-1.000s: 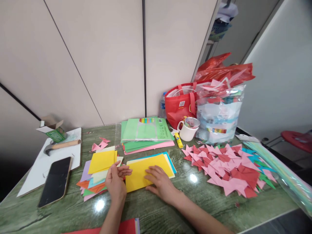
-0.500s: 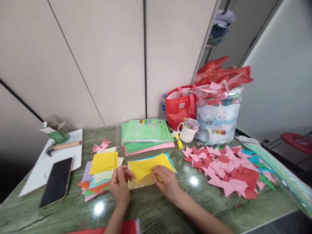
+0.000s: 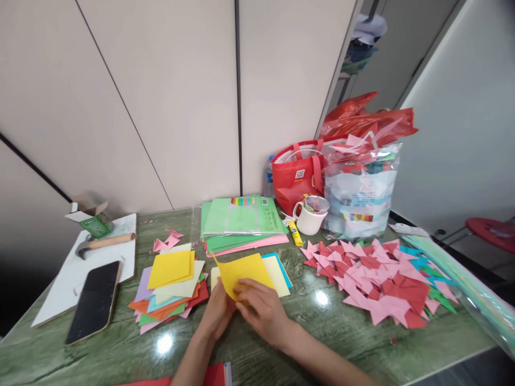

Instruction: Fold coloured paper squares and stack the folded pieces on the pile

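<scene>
1. A green marbled table stands against beige wall panels, crowded with coloured paper.
2. At the near middle, the left hand and right hand meet, both closed on one yellow sheet. The left pinches its near edge. The right's fingers curl over the top of it.
3. That sheet is lifted off the table, its far left corner tipped upward. It lies just in front of the person, between the two paper piles.
4. Under it lie two more sheets, one cream and one blue.
5. Just left is one loose stack of mixed squares, a yellow one on top.
6. Behind sits one pack of green paper, with a few pink folded bits to its left.
7. To the right spreads a heap of pink and red folded pieces, too many to count.
8. Further back are one glue stick, one white mug, one red bag and one clear plastic bag.
9. Far left are one phone, one hammer and one small box, all touching a white board.
</scene>
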Available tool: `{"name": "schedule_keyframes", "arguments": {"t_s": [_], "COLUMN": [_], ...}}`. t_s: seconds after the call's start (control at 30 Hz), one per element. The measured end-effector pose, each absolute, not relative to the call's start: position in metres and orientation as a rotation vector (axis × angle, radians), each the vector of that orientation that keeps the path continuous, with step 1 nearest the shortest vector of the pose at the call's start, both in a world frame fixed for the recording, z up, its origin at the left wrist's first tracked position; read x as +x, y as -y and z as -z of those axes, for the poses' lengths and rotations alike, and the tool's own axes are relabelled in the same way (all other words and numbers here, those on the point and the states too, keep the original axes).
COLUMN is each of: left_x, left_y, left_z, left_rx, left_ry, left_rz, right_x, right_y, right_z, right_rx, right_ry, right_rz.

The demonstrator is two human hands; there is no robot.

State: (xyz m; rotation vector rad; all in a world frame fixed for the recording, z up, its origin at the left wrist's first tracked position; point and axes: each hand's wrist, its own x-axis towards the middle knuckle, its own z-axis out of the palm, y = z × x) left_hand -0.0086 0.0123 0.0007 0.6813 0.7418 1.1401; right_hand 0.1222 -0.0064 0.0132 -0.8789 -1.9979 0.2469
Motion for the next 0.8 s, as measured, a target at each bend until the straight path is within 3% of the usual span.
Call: {"name": "schedule_keyframes", "arguments": {"t_s": [0.23, 0.43, 0.67, 0.8], "left_x": [-0.01, -0.011, -0.008, -0.004], "left_y": [-0.017, -0.018, -0.018, -0.014], "left_z": [-0.013, -0.016, -0.018, -0.017], "left_rx": [0.585, 0.638, 0.763, 0.824], "left_ry": [-0.811, -0.834, -0.881, -0.848], "left_rz": [-1.179, -1.268, -1.27, -1.205], "right_x": [0.131, 0.147, 0.154, 0.151], "right_y": [0.0, -0.009, -0.019, -0.02], "right_z": [-0.007, -0.004, 0.006, 0.012], "right_rx": [-0.8, -1.071, -1.315, -1.33], "right_ry": [2.153, 1.76, 1.464, 1.363], "right_rz": [-0.209, -0.256, -0.896, -0.972]}}
